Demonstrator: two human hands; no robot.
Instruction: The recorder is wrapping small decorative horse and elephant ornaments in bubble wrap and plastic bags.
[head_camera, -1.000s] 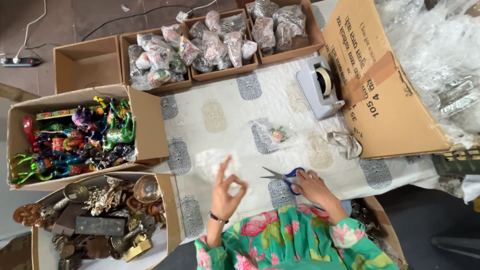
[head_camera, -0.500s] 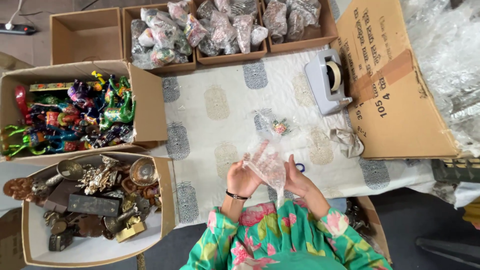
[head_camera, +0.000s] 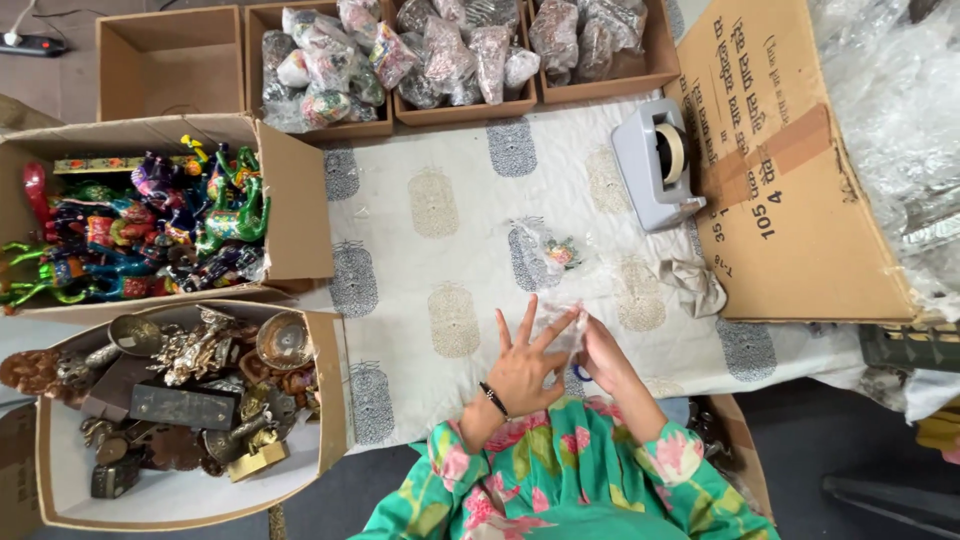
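Two hands meet just below the small wrapped toy (head_camera: 561, 252): the left hand (head_camera: 523, 370), fingers splayed apart, and the right hand (head_camera: 600, 352), pinched on a clear film (head_camera: 562, 330), which wants holding taut and flat, I judge.

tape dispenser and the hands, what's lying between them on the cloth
In the head view, between the grey tape dispenser and the hands lie a small colourful item in a clear bag and, off to the side, a crumpled grey wrapper.
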